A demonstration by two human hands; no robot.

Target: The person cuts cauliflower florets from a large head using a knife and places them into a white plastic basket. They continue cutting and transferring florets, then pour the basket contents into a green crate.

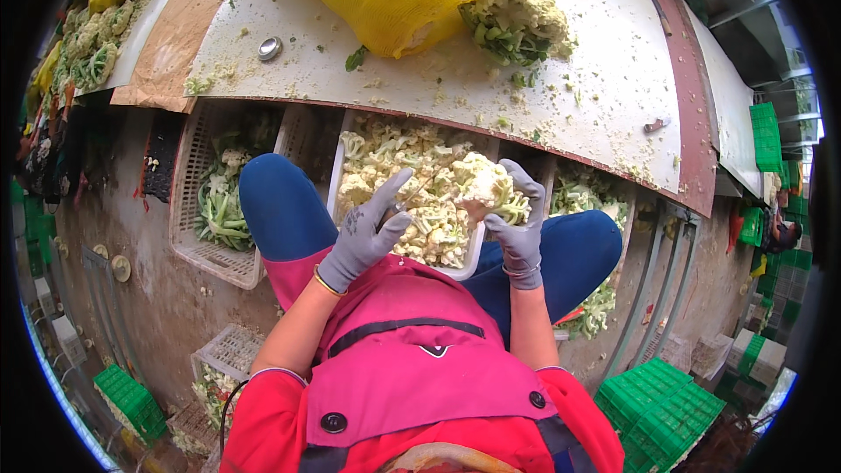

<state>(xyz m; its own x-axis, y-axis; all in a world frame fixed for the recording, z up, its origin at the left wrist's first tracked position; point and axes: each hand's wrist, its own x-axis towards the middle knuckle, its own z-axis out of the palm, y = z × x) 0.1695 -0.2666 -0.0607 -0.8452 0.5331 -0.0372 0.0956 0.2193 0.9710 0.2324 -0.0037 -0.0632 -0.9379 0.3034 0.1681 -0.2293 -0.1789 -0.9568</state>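
In a grey glove, my left hand [366, 231] grips a small knife [390, 214] by its dark handle. The thin blade points up and right, toward the cauliflower. My right hand [522, 230], gloved too, holds a piece of cauliflower head [485, 185] by its green stem side, with the pale curds facing left. Both hands are over a white plastic crate [335, 174] between my knees. Cut cauliflower florets [430, 226] fill that crate. The palm side of the right glove is partly hidden by the cauliflower.
A worktable [309, 79] littered with crumbs runs across the front. On it lie a yellow mesh sack [394, 0], a whole cauliflower [519, 20], a round metal object [269, 48] and another knife [657, 125]. A trimmings crate [217, 263] stands left; green crates [657, 401] sit behind right.
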